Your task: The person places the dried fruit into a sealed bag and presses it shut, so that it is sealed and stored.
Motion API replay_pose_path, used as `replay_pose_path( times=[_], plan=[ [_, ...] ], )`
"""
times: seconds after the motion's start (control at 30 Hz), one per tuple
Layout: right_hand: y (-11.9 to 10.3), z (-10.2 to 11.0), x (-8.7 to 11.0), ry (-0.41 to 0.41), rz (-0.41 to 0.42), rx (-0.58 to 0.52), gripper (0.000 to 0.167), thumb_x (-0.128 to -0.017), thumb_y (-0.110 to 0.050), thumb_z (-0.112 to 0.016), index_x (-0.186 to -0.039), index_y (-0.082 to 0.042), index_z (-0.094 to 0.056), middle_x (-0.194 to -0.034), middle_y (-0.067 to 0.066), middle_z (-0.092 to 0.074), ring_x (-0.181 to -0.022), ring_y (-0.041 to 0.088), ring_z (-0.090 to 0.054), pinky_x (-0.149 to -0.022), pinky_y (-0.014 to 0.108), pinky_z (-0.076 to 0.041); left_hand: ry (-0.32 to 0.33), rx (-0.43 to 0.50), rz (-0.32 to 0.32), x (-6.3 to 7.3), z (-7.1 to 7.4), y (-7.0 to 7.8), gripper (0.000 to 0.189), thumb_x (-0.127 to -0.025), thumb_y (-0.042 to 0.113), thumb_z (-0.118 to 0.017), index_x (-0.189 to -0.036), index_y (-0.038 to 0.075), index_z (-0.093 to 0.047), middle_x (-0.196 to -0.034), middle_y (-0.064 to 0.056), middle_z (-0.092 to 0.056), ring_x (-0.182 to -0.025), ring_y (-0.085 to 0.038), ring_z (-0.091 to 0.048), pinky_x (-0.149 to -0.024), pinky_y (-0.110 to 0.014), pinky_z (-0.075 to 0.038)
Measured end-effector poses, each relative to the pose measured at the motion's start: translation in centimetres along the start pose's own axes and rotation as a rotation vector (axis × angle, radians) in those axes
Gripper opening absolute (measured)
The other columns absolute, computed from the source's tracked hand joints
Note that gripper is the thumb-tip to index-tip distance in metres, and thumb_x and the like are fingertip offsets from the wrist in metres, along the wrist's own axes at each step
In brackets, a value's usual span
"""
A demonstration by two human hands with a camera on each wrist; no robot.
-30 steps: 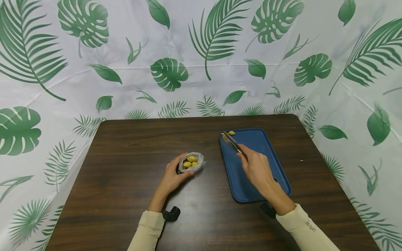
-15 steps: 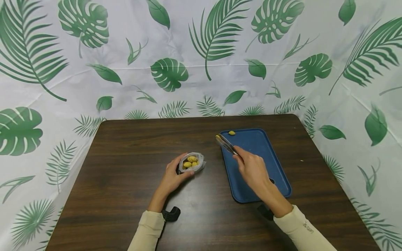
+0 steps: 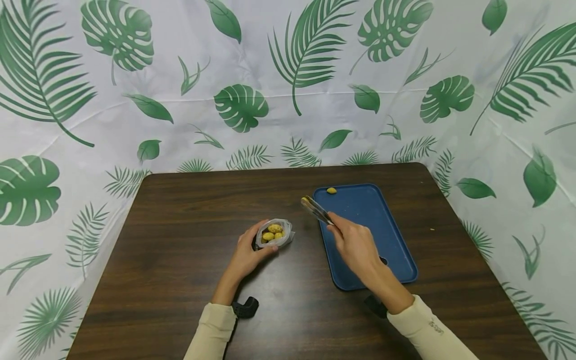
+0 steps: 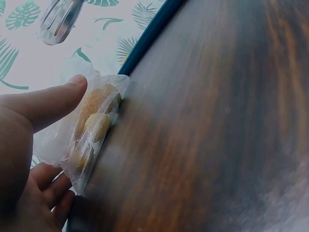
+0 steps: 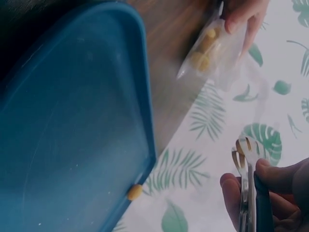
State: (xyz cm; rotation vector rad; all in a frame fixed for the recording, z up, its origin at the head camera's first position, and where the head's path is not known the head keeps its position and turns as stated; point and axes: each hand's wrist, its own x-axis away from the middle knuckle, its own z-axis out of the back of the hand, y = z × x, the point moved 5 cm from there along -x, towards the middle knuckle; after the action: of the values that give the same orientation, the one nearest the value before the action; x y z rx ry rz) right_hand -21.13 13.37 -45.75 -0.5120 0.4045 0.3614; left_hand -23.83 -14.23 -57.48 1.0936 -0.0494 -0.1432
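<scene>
Left hand [image 3: 246,252] holds bag [image 3: 287,240]; right hand [image 3: 357,246], tongs [image 3: 318,212] (yellow piece [image 5: 239,147] inside, probably).

Left hand [image 4: 17,137] grips clear bag [image 4: 65,133], yellow lumps [image 4: 98,126] inside; tongs [image 4: 60,21] apart.

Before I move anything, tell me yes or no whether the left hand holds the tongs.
No, in the head view the right hand grips the tongs, while the left hand holds the plastic bag.

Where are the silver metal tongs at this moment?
In the head view, the silver metal tongs are in the person's right hand, their tips past the left rim of the blue rectangular tray, right of the clear plastic bag.
</scene>
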Motion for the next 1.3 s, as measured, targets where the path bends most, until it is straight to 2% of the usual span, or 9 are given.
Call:
replay_pose_path(
  times=[0.7,0.97,1.13,1.3],
  plan=[
    [-1.6,-1.2,0.4,-0.024,0.019,-0.031,0.035,-0.099,-0.014,-0.069,-0.133,-0.004,-0.069,-0.116,0.015,-0.077,-0.092,0.029,-0.078,-0.073,0.043,-0.062,0.001,-0.007,-0.005,0.1,0.1,0.0,0.076,-0.085,0.037,-0.085,-0.153,0.036,-0.049,-0.159,0.000,-0.050,-0.147,-0.038,-0.036,-0.115,-0.067,-0.028],
    [-2.1,-1.5,0.4,-0.039,0.032,-0.019,0.034,-0.099,-0.015,-0.069,-0.132,-0.004,-0.070,-0.115,0.015,-0.078,-0.086,0.026,-0.078,-0.069,0.039,-0.061,-0.003,0.001,-0.010,0.0,0.0,-0.1,0.077,-0.085,0.037,-0.085,-0.152,0.037,-0.049,-0.158,0.001,-0.050,-0.147,-0.037,-0.036,-0.116,-0.066,-0.027],
    [-2.3,-1.5,0.4,-0.045,0.051,-0.042,0.035,-0.099,-0.014,-0.069,-0.133,-0.004,-0.069,-0.116,0.015,-0.077,-0.078,0.022,-0.077,-0.063,0.034,-0.059,0.009,0.014,-0.029,-0.2,0.0,0.0,0.077,-0.084,0.032,-0.087,-0.152,0.033,-0.051,-0.157,-0.001,-0.051,-0.146,-0.037,-0.038,-0.117,-0.064,-0.026],
    [-2.6,-1.6,0.4,-0.055,0.056,-0.053,0.034,-0.100,-0.015,-0.068,-0.133,-0.004,-0.070,-0.117,0.015,-0.077,-0.080,0.022,-0.077,-0.064,0.033,-0.060,0.008,0.018,-0.022,-0.2,0.0,-0.1,0.077,-0.084,0.032,-0.087,-0.152,0.033,-0.050,-0.157,-0.001,-0.051,-0.146,-0.039,-0.037,-0.116,-0.065,-0.028]
  ],
)
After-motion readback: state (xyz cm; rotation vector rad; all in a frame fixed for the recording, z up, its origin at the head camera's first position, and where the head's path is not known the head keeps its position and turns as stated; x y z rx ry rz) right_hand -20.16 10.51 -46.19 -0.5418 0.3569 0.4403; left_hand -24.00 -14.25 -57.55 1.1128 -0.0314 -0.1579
